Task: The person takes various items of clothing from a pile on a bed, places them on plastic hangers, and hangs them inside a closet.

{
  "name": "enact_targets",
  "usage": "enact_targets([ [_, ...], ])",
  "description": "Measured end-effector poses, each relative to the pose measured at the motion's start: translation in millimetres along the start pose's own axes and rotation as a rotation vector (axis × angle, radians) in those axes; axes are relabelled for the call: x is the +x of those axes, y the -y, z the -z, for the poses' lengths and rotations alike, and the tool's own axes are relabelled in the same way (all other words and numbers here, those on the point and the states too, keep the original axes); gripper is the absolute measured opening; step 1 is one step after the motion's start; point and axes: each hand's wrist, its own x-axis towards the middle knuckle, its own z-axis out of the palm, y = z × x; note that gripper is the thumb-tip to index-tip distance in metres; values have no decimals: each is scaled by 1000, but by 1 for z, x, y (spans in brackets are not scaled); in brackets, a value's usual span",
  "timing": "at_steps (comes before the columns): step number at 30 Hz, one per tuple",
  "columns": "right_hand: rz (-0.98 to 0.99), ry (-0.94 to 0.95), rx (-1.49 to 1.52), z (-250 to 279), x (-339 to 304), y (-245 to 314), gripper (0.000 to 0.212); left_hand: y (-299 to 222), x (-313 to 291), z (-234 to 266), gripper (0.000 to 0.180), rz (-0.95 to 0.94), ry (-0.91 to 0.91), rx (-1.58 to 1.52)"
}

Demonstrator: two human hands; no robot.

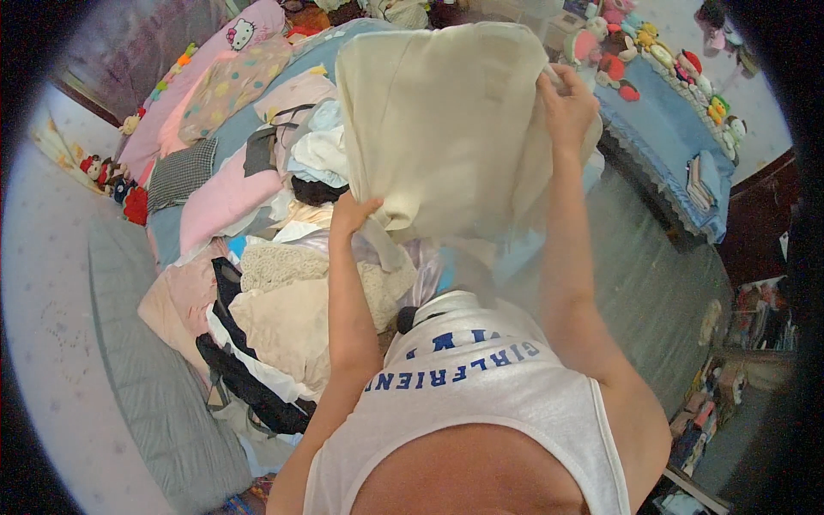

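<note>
A broad piece of cream cloth (446,120), thin and slightly see-through, is spread out in front of me. Its exact kind does not show. My left hand (354,213) pinches its lower left edge, where the fabric bunches into folds. High on the opposite side, my right hand (568,103) grips the cloth with the fingers curled round its edge. Below my left hand lies a heap of clothes with a cream knitted piece (283,268), a beige garment (279,322) and a black garment (245,382). White clothes (322,150) lie just beyond that hand.
A bed with a blue cover (227,116) carries a pink pillow (225,202) and a dark checked cushion (182,174). Grey padded bedding (163,369) lies along the left. Right of me is a blue-covered bench (661,120) lined with plush toys, beside grey flooring (652,283).
</note>
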Motion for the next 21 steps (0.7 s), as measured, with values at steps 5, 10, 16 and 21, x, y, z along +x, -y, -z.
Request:
enact_targets([
  [5,136,176,43,3,-7,13,17,-70,-3,-1,69,-429,-855,145],
  [10,263,204,25,-2,-16,34,17,-173,-23,12,46,-825,-885,359],
  [16,399,185,118,-11,-16,34,18,-183,-21,1,42,-495,-585,336],
  [21,-50,229,319,-7,-43,68,24,-171,-19,-6,34,-484,-744,255],
])
